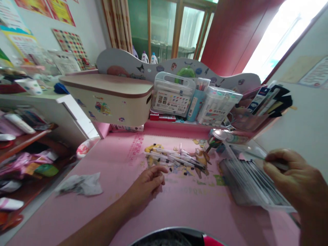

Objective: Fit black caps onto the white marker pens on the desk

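Note:
My right hand (294, 177) is closed in a pinch on a thin pen-like stick (255, 155), its far end pointing left over a clear plastic box (230, 191). Inside that box lie many slender dark sticks (253, 181), blurred. My left hand (151, 181) rests over the desk with the index finger reaching out and the others loosely curled; nothing shows in it. Just beyond its fingertips is a loose pile of clear-barrelled pens (176, 159), and small black caps (186, 173) are scattered among them.
A crumpled white tissue (80, 184) lies on the pink desk (115, 212) at left. Along the back shelf stand a lidded bin (112, 102), clear marker cases (173, 95) and a pen holder (248, 118). Near the box is a jar (216, 138). A round dark object (164, 239) cuts into the bottom edge.

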{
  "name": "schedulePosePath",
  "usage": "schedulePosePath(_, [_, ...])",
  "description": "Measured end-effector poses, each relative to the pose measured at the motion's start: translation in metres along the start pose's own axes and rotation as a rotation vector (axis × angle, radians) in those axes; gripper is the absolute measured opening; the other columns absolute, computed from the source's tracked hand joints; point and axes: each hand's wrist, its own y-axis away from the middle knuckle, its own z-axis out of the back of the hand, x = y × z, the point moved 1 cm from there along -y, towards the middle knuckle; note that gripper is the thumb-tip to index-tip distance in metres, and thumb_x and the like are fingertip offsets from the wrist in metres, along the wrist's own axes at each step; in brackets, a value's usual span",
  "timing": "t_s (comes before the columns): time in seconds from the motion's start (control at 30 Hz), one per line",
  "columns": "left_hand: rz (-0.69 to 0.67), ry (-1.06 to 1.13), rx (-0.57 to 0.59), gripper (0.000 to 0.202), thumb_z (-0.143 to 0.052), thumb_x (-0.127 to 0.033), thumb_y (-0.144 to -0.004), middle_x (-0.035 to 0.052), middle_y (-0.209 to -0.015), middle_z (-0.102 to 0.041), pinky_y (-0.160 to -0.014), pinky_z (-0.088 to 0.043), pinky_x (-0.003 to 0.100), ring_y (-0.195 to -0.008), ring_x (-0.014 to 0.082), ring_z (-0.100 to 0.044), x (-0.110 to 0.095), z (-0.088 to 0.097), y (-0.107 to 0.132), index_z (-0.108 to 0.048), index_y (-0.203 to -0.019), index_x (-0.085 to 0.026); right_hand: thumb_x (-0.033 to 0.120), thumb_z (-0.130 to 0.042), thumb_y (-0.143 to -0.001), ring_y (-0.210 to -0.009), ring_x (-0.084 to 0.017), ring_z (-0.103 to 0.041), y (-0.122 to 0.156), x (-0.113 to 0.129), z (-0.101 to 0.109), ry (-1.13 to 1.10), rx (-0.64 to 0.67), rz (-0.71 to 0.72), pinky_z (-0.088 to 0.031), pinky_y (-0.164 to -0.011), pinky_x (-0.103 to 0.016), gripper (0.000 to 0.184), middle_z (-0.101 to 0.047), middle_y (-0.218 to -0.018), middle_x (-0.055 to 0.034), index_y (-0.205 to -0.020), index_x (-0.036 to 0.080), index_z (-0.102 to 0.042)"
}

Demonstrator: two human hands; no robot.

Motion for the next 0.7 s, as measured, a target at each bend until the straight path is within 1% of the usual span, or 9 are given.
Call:
schedulePosePath(0.1, [0.014,0.0,0.024,0.026,-0.071,-0.031,-0.079,-0.0037,-0.073,-0.054,-0.049,-0.023,0.019,-0.052,0.0038,-0.039,0.001,-0.002,0.001,-0.062,-0.101,-0.02,0.035,-0.057,-0.06,-0.07,-0.025,-0.06,0.001,-0.033,0.004,0.174,0.057,0.038,-0.045,-0.073,-0.041,0.011,-0.062,-0.08,-0.0081,-0.067,0.026,-0.06])
schedulePosePath(0.17, [0.026,-0.016,0.037,0.025,-0.071,-0.029,-0.078,-0.0038,-0.073,-0.053,-0.049,-0.023,0.019,-0.052,0.0038,-0.039,0.002,-0.003,0.001,-0.062,-0.1,-0.02,0.036,-0.056,-0.063,-0.07,-0.025,-0.06,0.005,-0.049,0.0,0.226,0.119,0.047,-0.044,-0.072,-0.041,0.011,-0.062,-0.082,-0.0083,-0.067,0.027,-0.06])
schedulePosePath(0.23, [0.029,-0.029,0.044,0.024,-0.072,-0.029,-0.078,-0.0044,-0.072,-0.051,-0.049,-0.023,0.019,-0.053,0.004,-0.038,0.001,-0.003,0.0,-0.063,-0.099,-0.02,0.034,-0.057,-0.065,-0.068,-0.023,-0.06,0.009,-0.06,-0.004,0.228,0.211,0.053,-0.044,-0.069,-0.039,0.008,-0.061,-0.082,-0.0078,-0.067,0.027,-0.061])
schedulePosePath(0.33, [0.012,-0.034,0.037,0.025,-0.073,-0.03,-0.078,-0.0058,-0.07,-0.047,-0.049,-0.023,0.019,-0.052,0.0042,-0.037,0.0,-0.002,-0.002,-0.063,-0.098,-0.02,0.03,-0.059,-0.065,-0.065,-0.021,-0.059,0.009,-0.067,-0.005,0.191,0.425,0.083,-0.043,-0.067,-0.037,0.004,-0.061,-0.078,-0.008,-0.064,0.028,-0.063])
schedulePosePath(0.43, [0.002,-0.028,0.017,0.025,-0.073,-0.03,-0.077,-0.0062,-0.07,-0.046,-0.049,-0.024,0.019,-0.053,0.0043,-0.037,-0.001,0.0,-0.002,-0.063,-0.098,-0.02,0.032,-0.061,-0.067,-0.062,-0.02,-0.059,0.006,-0.066,-0.002,0.197,0.642,0.121,-0.043,-0.064,-0.038,0.01,-0.062,-0.074,-0.0108,-0.059,0.028,-0.065])
schedulePosePath(0.6, [0.008,-0.018,-0.003,0.025,-0.074,-0.029,-0.076,-0.0061,-0.069,-0.046,-0.051,-0.026,0.018,-0.055,0.0047,-0.039,-0.003,-0.001,-0.001,-0.064,-0.097,-0.02,0.044,-0.06,-0.075,-0.06,-0.019,-0.06,0.002,-0.073,-0.004,0.224,0.832,0.121,-0.044,-0.061,-0.037,0.027,-0.062,-0.07,-0.0131,-0.055,0.027,-0.068])
schedulePosePath(0.63, [0.011,-0.021,-0.004,0.025,-0.074,-0.029,-0.076,-0.0059,-0.07,-0.046,-0.051,-0.026,0.018,-0.055,0.0048,-0.04,-0.003,-0.001,-0.001,-0.064,-0.096,-0.02,0.047,-0.063,-0.074,-0.059,-0.019,-0.059,0.002,-0.076,-0.005,0.215,0.838,0.121,-0.044,-0.06,-0.036,0.029,-0.061,-0.068,-0.0132,-0.053,0.027,-0.067])
schedulePosePath(0.67, [0.014,-0.024,-0.003,0.025,-0.074,-0.028,-0.076,-0.0058,-0.07,-0.047,-0.052,-0.027,0.018,-0.056,0.0048,-0.04,-0.003,-0.001,-0.001,-0.064,-0.096,-0.02,0.05,-0.066,-0.07,-0.057,-0.019,-0.058,0.002,-0.08,-0.005,0.205,0.753,0.124,-0.044,-0.059,-0.036,0.031,-0.061,-0.065,-0.0131,-0.05,0.027,-0.066])
schedulePosePath(0.7, [0.014,-0.023,0.0,0.024,-0.074,-0.028,-0.076,-0.0058,-0.071,-0.047,-0.052,-0.026,0.018,-0.056,0.0047,-0.04,-0.003,-0.001,-0.001,-0.064,-0.097,-0.019,0.054,-0.07,-0.065,-0.054,-0.019,-0.057,0.001,-0.083,-0.005,0.197,0.605,0.128,-0.044,-0.057,-0.036,0.034,-0.06,-0.062,-0.0132,-0.047,0.026,-0.063])
